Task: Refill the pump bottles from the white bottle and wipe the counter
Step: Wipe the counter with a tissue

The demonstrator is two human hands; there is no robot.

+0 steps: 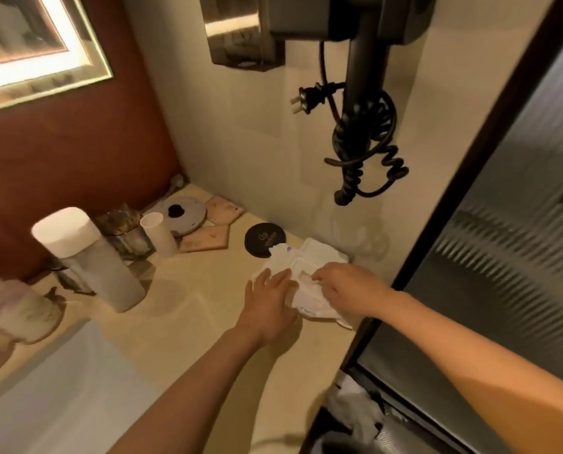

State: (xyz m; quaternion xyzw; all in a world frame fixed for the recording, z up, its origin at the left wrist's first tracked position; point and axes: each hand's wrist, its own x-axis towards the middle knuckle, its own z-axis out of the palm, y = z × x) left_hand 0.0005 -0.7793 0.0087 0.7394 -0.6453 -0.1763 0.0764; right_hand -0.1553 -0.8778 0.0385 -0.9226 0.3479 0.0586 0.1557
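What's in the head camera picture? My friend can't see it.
Two hands work on a white pack on a counter: the left hand lies flat on it, the right hand pinches its top. A white bottle stands to the left, and a hair dryer hangs on the wall.

Warm, yellowish and rather dim light fills the scene. The brightest source is the glowing strip round the mirror, blown out almost to white. Right of the mirror, a metal wall box carries a band of glare. Below the mirror, the white bottle is soft and smeared. Far right of the mirror, the ribbed glass door streaks with motion blur. Faint, soft shadows lie on the tabletop. Straight lines bow toward the edges.
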